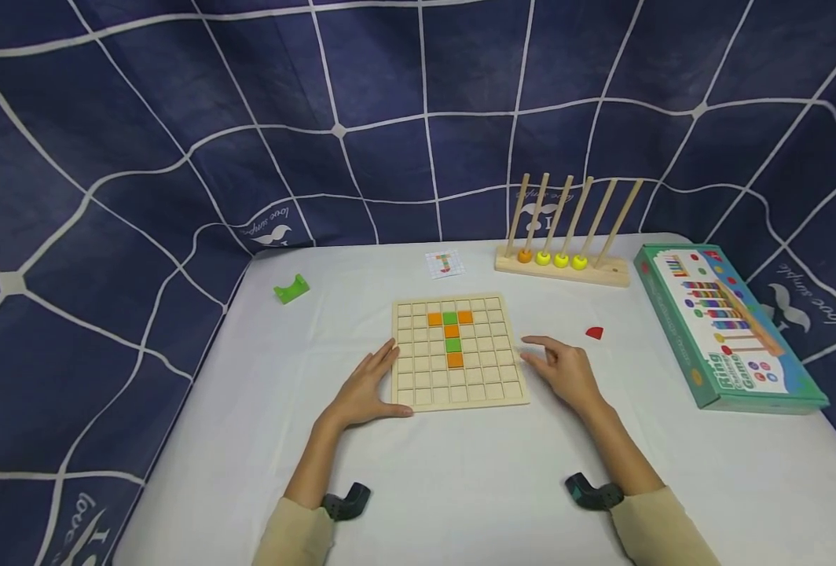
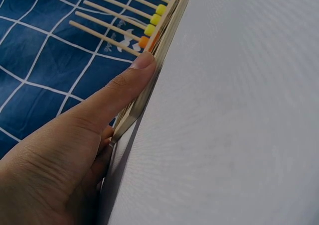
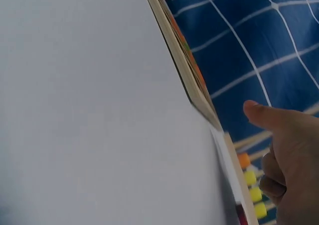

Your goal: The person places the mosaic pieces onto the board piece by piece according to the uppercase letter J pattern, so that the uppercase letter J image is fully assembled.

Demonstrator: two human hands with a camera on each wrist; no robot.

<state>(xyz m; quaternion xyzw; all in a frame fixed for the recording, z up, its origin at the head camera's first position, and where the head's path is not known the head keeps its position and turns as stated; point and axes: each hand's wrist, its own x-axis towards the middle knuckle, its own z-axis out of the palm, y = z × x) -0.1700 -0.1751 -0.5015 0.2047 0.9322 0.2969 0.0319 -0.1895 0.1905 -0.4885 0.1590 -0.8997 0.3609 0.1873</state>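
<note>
Six flat, square orange and green tiles (image 1: 451,331) sit in a T within the pale wooden grid board (image 1: 485,362) on the white desk (image 1: 460,479). The left hand (image 1: 363,393), fingers spread, touches its left side; a shove there could slide it, since the right hand (image 1: 562,373), empty, thumb and forefinger parted, braces nothing. Tilting could dislodge tiles.

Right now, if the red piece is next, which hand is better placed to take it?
Probably the right hand: it's holding nothing and sits close to the red piece. The left hand touches the opposite side of the wooden board.
</note>
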